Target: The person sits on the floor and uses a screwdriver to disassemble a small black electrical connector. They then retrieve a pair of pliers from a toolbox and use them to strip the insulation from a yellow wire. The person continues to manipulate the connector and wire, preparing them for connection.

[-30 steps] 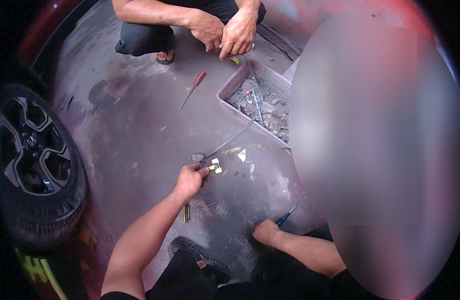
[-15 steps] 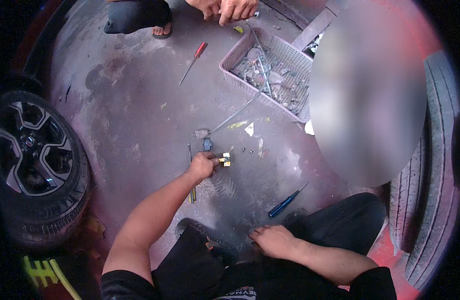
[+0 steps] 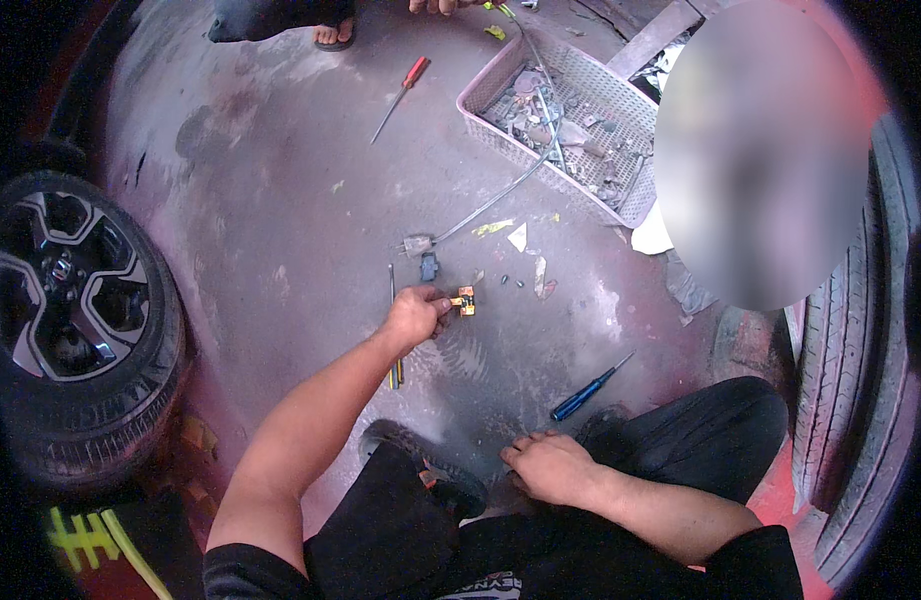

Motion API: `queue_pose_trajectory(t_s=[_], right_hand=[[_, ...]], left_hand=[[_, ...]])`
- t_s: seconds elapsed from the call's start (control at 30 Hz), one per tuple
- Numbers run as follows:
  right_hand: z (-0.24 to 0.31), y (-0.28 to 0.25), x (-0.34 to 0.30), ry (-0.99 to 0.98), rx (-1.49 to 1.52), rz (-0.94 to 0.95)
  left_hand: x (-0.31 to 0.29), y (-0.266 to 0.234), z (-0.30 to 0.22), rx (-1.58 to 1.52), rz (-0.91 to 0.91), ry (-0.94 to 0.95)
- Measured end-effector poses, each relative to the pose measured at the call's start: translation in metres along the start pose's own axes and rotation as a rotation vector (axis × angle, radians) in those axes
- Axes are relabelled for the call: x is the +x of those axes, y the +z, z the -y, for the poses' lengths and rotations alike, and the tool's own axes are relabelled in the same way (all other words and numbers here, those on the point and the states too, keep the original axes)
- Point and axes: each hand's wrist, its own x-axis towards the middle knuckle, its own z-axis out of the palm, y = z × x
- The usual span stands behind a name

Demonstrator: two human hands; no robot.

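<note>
My left hand (image 3: 416,316) is closed in a pinch on a small yellow-and-black part (image 3: 466,301), held low over the floor. Just beyond it lie a dark grey block (image 3: 429,266) and a plug (image 3: 417,243) on a grey cable. A screwdriver with a yellow-and-black handle (image 3: 396,375) is partly hidden by my left forearm. My right hand (image 3: 548,467) hangs loosely by my bent leg, with its fingers a little apart and nothing visible in them. Nearest to it is a blue-handled screwdriver (image 3: 578,400).
A pink mesh basket (image 3: 477,100) of debris stands at the far right, the cable crossing it. A co-worker's hand (image 3: 440,6) shows at the top edge. Beyond lies a red-handled screwdriver (image 3: 414,72). Wheels flank me: an alloy one (image 3: 65,285) left, tyres (image 3: 830,400) right.
The view has shifted a little, and most things sit further right or higher. The yellow-and-black part has turned slightly in my left hand. The co-worker's hands have moved mostly out of view.
</note>
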Motion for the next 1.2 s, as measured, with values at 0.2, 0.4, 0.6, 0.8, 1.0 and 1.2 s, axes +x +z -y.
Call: queue_pose_trajectory(t_s=[0.2, 0.4, 0.6, 0.8, 1.0, 1.2], right_hand=[[0.001, -0.002, 0.0, -0.003, -0.05, 0.0], [0.0, -0.004, 0.0, 0.025, -0.027, 0.01], [0.003, -0.011, -0.003, 0.01, -0.018, -0.017], [0.008, -0.007, -0.001, -0.01, -0.083, -0.046], [0.026, -0.003, -0.004, -0.064, -0.114, -0.021], [0.05, 0.015, -0.018, 0.028, -0.031, 0.463]], left_hand=[[0.004, 0.002, 0.014, -0.019, -0.018, 0.008], [-0.002, 0.007, 0.011, -0.052, -0.01, -0.057], [0.0, 0.015, 0.034, -0.102, 0.021, -0.131], [-0.025, -0.012, 0.064, 0.592, -0.33, 0.315], [-0.13, -0.067, 0.09, 0.467, -0.356, -0.015], [-0.36, 0.009, 0.21, 0.456, -0.116, -0.514]])
